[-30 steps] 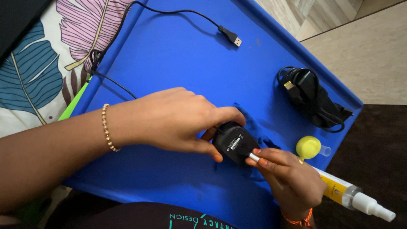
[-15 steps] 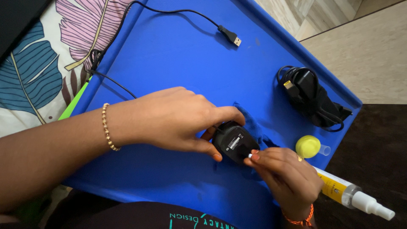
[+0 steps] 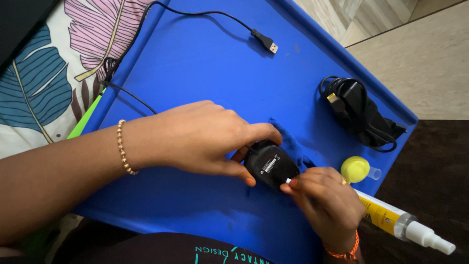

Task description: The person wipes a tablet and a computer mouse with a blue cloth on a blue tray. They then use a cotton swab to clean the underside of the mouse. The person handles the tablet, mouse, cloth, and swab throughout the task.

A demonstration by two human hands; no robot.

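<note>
Blue tray (image 3: 195, 63): black mouse (image 3: 270, 165) w/ white label, underside up

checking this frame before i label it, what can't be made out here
Head view only:
- Small white-tipped stick: only the tip shows; the right hand covers the rest.
- Black computer mouse, underside up: its far side and top are hidden by the left hand; the label is too small to read.
- Blue cloth: mostly under the mouse and hands.
- Yellow spray bottle: its base is behind the right hand.
</note>
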